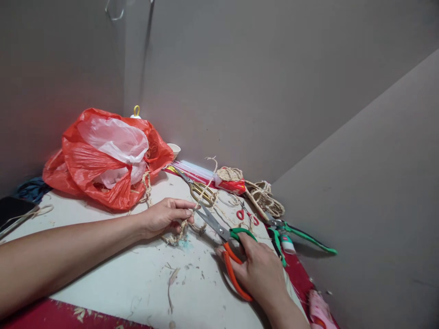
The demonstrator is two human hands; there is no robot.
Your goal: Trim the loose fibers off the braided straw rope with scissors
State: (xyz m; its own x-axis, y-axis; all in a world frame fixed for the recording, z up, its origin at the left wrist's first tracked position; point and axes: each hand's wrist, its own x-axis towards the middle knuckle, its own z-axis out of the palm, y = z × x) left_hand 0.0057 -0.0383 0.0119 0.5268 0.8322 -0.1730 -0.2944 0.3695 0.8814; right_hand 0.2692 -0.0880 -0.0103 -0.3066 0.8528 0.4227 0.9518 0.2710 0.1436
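Rope strand was pinched in the left hand, its long axis met crosswise by slightly parted scissors gripped in the right hand.

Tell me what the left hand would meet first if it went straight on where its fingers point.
The left hand would probably meet the blades of the orange-and-green scissors; exact depth is unclear.

Braided cord partly hidden by left fingers, dark object cropped left, pink item cropped below
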